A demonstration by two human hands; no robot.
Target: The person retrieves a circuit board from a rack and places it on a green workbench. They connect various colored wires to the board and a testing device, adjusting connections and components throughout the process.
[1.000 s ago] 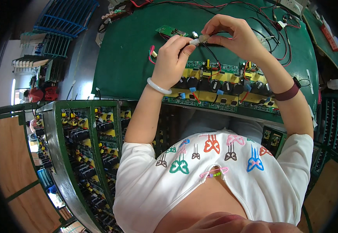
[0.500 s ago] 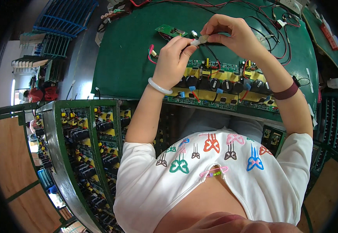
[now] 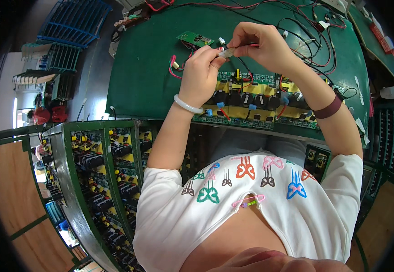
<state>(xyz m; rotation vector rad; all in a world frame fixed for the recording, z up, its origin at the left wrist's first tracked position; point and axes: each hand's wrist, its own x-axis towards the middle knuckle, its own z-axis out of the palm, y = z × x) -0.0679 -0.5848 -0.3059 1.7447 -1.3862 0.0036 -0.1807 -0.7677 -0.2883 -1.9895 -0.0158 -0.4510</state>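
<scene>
Above the far side of a long circuit board (image 3: 262, 100), a small whitish plastic connector (image 3: 226, 53) sits between my two hands. My left hand (image 3: 200, 68) pinches its left end, where a bit of red shows by the fingertips. On the other end, the thumb and forefinger of my right hand (image 3: 265, 47) are closed, with a short piece of red wire (image 3: 253, 45) showing there. Fingers partly hide the connector, so I cannot tell whether it is one piece or two joined. Black round parts, yellow parts and blue-tipped leads cover the long board.
A small green circuit board (image 3: 195, 38) with wires lies beyond my left hand on the green table (image 3: 138, 68). Red and black cables (image 3: 328, 50) tangle at the far right. A green rack (image 3: 101, 156) full of similar boards stands left of me, near the table's front edge.
Both hands have shifted slightly down and left, still together at the connector. Red now shows at its left end and by my right fingers. The whole view has moved a little.
</scene>
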